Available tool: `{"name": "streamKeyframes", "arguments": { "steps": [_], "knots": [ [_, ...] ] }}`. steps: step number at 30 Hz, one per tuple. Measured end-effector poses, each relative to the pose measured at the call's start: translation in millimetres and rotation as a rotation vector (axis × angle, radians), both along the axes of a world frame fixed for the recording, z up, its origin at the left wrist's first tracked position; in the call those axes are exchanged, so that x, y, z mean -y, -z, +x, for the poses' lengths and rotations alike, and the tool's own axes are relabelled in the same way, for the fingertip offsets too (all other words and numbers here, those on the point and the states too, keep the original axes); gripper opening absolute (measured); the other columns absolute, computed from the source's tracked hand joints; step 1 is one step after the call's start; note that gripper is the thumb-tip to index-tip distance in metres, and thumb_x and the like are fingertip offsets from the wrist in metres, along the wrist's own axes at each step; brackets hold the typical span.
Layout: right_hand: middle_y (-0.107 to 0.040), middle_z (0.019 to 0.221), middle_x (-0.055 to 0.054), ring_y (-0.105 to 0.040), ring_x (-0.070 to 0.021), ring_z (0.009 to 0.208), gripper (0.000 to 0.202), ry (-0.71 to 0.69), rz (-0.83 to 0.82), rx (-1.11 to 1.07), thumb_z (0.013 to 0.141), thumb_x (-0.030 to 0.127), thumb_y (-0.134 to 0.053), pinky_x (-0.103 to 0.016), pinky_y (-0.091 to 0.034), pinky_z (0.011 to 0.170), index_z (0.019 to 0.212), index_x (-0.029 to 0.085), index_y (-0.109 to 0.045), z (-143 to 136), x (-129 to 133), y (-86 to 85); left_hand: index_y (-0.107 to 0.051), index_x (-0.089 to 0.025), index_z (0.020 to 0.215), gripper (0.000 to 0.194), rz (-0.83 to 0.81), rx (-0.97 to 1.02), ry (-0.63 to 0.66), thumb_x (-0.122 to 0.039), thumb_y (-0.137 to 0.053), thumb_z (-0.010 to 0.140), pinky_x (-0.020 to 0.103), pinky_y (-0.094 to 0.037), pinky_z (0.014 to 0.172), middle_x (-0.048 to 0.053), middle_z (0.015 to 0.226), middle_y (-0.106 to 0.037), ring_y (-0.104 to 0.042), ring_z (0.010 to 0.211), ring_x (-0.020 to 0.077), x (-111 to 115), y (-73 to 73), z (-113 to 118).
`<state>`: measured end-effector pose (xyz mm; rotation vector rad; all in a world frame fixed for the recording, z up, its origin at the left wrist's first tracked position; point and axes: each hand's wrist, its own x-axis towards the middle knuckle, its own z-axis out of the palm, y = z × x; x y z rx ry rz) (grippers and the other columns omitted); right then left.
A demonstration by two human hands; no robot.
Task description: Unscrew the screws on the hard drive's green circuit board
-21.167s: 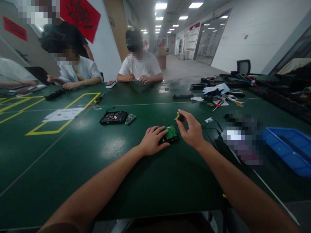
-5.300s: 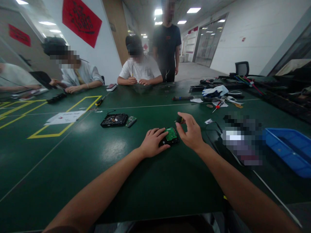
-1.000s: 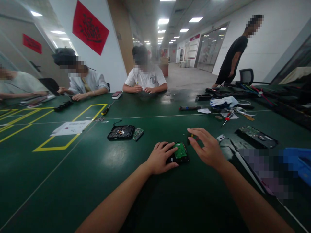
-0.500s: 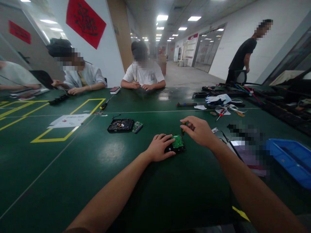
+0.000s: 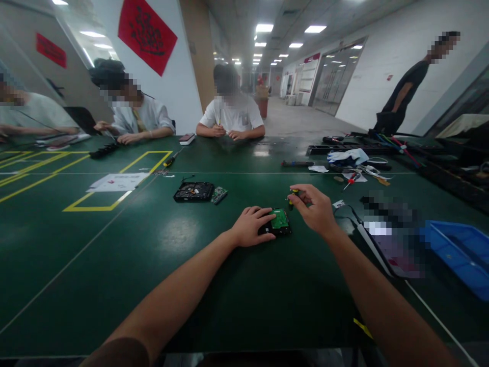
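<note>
A black hard drive with a green circuit board (image 5: pixel 280 219) lies on the green table (image 5: pixel 244 285). My left hand (image 5: pixel 252 227) rests on its left side, fingers spread over it. Just right of the drive, my right hand (image 5: pixel 313 206) pinches a small yellow and black screwdriver (image 5: pixel 293 199) between thumb and fingers, held roughly upright; its tip is too small to make out. Farther left lie an opened black drive casing (image 5: pixel 193 191) and a loose circuit board (image 5: pixel 219 195).
A blue tray (image 5: pixel 458 255) and a blurred device (image 5: pixel 397 250) are on the right. Behind them lie a red screwdriver (image 5: pixel 352 178), gloves (image 5: pixel 347 156) and cables. White paper (image 5: pixel 116 182) lies left. People sit across the table; another person stands at the back right.
My right hand has moved slightly right with the screwdriver, away from the drive. My left hand stays on the drive. The view has shifted a little, and the standing person has moved right.
</note>
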<state>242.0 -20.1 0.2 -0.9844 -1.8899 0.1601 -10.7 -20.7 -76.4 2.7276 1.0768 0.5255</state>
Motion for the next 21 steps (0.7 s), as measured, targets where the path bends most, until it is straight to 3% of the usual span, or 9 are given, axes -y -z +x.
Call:
{"name": "streamKeyframes", "arguments": {
  "steps": [6, 10, 21],
  "knots": [
    [-0.073, 0.115, -0.008, -0.071, -0.0209, 0.084, 0.032, -0.05, -0.053, 0.001, 0.101, 0.036, -0.06, -0.038, -0.062, 0.076, 0.131, 0.024, -0.065, 5, 7, 5.3, -0.045, -0.032, 0.156, 0.078, 0.007, -0.001, 0.007, -0.073, -0.056, 0.091, 0.06, -0.032, 0.116, 0.006, 0.161, -0.044, -0.042, 0.14, 0.0386, 0, 1.1, 0],
    [-0.073, 0.104, -0.006, -0.071, -0.0201, 0.078, 0.032, -0.034, -0.023, 0.041, 0.101, 0.034, -0.062, -0.039, -0.061, 0.076, 0.131, 0.024, -0.065, 8, 14, 4.1, -0.046, -0.032, 0.155, 0.077, 0.007, -0.007, -0.004, -0.073, -0.056, 0.091, 0.06, -0.032, 0.117, 0.005, 0.162, -0.043, -0.042, 0.141, 0.0388, 1, 1.5, 0],
    [-0.075, 0.105, -0.006, -0.073, -0.0215, 0.081, 0.033, -0.044, -0.102, 0.086, 0.1, 0.037, -0.062, -0.038, -0.061, 0.079, 0.13, 0.024, -0.064, 8, 13, -5.6, -0.047, -0.032, 0.154, 0.076, 0.016, 0.0, -0.005, -0.074, -0.055, 0.091, 0.061, -0.032, 0.116, 0.006, 0.161, -0.045, -0.043, 0.139, 0.0399, 1, 2.9, 2]
  ]
}}
